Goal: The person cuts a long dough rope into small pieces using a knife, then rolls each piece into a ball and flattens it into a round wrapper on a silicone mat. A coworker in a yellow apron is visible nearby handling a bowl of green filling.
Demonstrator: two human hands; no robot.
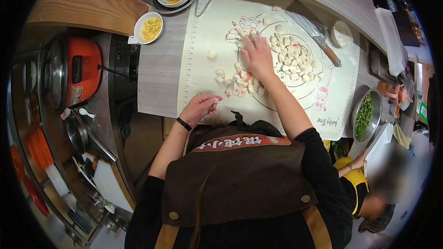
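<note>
Right hand [256,57] lying spread, palm down, pressing on dough pieces [291,57] near centre of white pastry mat [203,32]. Left hand [199,109] curling at mat's near edge, fingers pinching 1 small dough piece [215,101]. Cleaver [314,31] resting on mat's far right. Bowl of yellow shreds [148,27] sitting on table [159,71] just left of mat.

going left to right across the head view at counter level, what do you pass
red rice cooker → small bowl of yellow shreds → left hand → right hand → pile of dough pieces → metal bowl of chopped greens
</note>
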